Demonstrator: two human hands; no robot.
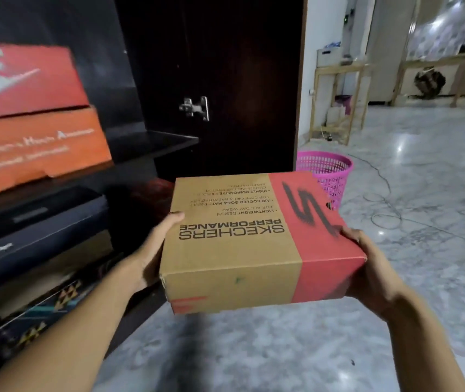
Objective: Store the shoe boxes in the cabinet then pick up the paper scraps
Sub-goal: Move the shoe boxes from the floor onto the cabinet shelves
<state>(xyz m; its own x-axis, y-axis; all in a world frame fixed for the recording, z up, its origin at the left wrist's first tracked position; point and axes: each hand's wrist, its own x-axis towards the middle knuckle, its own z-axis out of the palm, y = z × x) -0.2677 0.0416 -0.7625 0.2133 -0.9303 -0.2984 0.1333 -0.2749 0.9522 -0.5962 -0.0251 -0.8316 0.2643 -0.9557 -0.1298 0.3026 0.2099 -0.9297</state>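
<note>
Gripping a closed brown-and-red shoe box (242, 236) at both ends, the left hand (155, 250) and right hand (367, 267) hold it above the marble floor, just before the open cabinet (155, 142). Each thumb clamps the lid edge, and the other fingers are hidden under the box. On the upper shelf a red box (27, 80) sits on an orange box (36, 148). Below lie a dark box (41, 230) and a patterned box (41, 312). Behind stands a pink basket (330, 168), its contents unseen.
</note>
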